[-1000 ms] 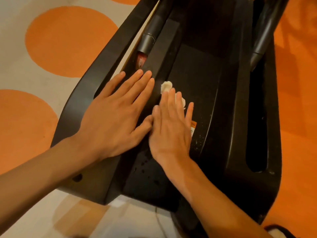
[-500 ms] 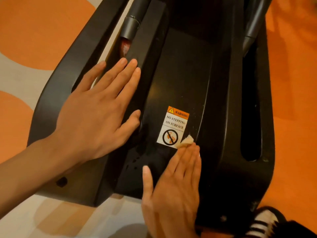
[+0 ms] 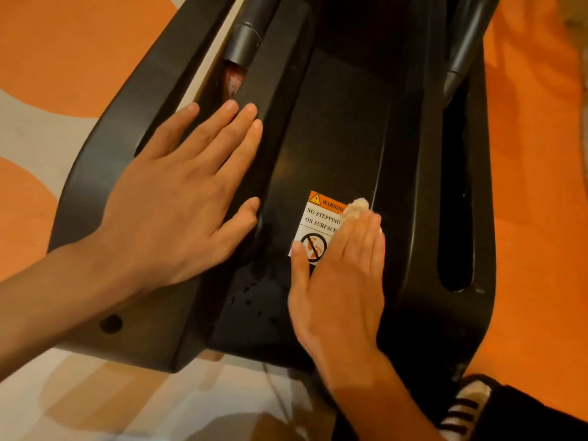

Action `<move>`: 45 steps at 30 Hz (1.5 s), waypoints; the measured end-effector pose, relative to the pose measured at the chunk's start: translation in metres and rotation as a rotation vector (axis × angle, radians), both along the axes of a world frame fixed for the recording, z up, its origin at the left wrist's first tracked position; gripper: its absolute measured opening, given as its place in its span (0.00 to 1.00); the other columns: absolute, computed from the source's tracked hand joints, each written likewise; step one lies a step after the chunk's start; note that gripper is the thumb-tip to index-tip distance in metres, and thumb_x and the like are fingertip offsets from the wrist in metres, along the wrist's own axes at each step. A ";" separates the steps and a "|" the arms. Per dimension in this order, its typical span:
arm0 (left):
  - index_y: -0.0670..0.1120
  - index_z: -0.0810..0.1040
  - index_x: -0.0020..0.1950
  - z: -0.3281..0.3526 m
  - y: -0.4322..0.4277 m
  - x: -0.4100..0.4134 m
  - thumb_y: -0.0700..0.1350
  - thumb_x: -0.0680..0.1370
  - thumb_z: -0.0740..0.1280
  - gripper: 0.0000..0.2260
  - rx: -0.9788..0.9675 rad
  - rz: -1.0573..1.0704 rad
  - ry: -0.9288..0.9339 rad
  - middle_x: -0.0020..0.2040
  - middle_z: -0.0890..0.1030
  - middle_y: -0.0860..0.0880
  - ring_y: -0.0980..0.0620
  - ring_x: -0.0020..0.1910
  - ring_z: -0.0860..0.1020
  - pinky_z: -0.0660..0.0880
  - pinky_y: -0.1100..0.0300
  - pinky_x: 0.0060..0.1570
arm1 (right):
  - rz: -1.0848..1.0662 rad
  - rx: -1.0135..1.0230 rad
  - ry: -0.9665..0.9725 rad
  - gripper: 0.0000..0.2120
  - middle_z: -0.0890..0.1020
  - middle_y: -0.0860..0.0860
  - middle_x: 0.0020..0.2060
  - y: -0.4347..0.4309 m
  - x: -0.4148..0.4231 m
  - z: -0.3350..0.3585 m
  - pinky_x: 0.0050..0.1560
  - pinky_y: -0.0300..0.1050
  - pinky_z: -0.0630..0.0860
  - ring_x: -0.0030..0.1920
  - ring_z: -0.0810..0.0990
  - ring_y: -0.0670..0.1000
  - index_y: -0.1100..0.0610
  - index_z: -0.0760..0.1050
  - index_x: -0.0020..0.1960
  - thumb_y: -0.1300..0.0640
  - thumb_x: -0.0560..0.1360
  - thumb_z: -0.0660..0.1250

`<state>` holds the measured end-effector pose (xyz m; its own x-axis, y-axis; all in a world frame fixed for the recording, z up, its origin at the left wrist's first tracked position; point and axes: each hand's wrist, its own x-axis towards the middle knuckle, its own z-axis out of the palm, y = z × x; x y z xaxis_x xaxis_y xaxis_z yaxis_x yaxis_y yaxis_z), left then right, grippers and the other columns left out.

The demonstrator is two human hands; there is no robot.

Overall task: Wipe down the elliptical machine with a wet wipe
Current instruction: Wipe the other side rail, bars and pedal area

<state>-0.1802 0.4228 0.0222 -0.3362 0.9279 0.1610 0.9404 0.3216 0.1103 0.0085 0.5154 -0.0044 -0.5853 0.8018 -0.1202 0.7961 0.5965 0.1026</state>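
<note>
The black base of the elliptical machine (image 3: 343, 128) fills the middle of the view. My right hand (image 3: 340, 281) lies flat on its central panel and presses a small crumpled wet wipe (image 3: 355, 208) under the fingertips; only the wipe's tip shows. The hand partly covers a white and orange warning sticker (image 3: 318, 224). My left hand (image 3: 178, 198) rests flat with straight fingers on the raised left rail of the base and holds nothing. Small droplets or specks (image 3: 251, 294) dot the panel near its front edge.
Two dark tubular arms (image 3: 245, 43) (image 3: 461, 49) run into slots on either side of the panel. The floor around the machine is orange (image 3: 537, 218) with grey and orange patches on the left. A striped shoe (image 3: 467, 405) sits at the lower right.
My right hand slid the wipe back down the panel to the front edge, uncovering the sticker, then forward again onto the sticker. My left hand stayed on the left rail.
</note>
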 end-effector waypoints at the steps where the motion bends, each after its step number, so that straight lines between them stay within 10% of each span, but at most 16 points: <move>1: 0.39 0.56 0.84 0.000 0.000 0.000 0.59 0.83 0.48 0.34 -0.002 0.000 0.003 0.84 0.57 0.40 0.45 0.84 0.54 0.50 0.44 0.82 | 0.011 0.031 0.000 0.44 0.46 0.64 0.82 0.012 -0.008 0.001 0.82 0.56 0.45 0.83 0.44 0.60 0.67 0.41 0.82 0.34 0.80 0.31; 28: 0.38 0.58 0.83 0.001 0.001 0.001 0.60 0.84 0.47 0.35 0.012 0.010 -0.001 0.83 0.58 0.41 0.45 0.84 0.53 0.49 0.43 0.82 | 0.055 0.060 -0.075 0.43 0.68 0.67 0.75 -0.014 0.019 0.014 0.78 0.56 0.57 0.78 0.65 0.62 0.71 0.63 0.77 0.34 0.82 0.44; 40: 0.39 0.57 0.84 0.000 0.001 0.003 0.61 0.84 0.47 0.34 0.002 0.026 0.004 0.84 0.57 0.42 0.46 0.84 0.52 0.51 0.42 0.82 | 0.090 -0.166 0.165 0.43 0.42 0.57 0.83 -0.012 0.002 0.009 0.82 0.53 0.45 0.83 0.39 0.54 0.61 0.36 0.83 0.31 0.80 0.35; 45: 0.40 0.56 0.84 0.000 0.003 0.002 0.61 0.85 0.46 0.34 -0.015 0.021 0.013 0.84 0.57 0.42 0.46 0.84 0.51 0.51 0.42 0.82 | 0.027 -0.129 0.213 0.44 0.47 0.60 0.83 0.026 -0.028 0.000 0.82 0.53 0.42 0.83 0.41 0.56 0.63 0.43 0.83 0.31 0.80 0.38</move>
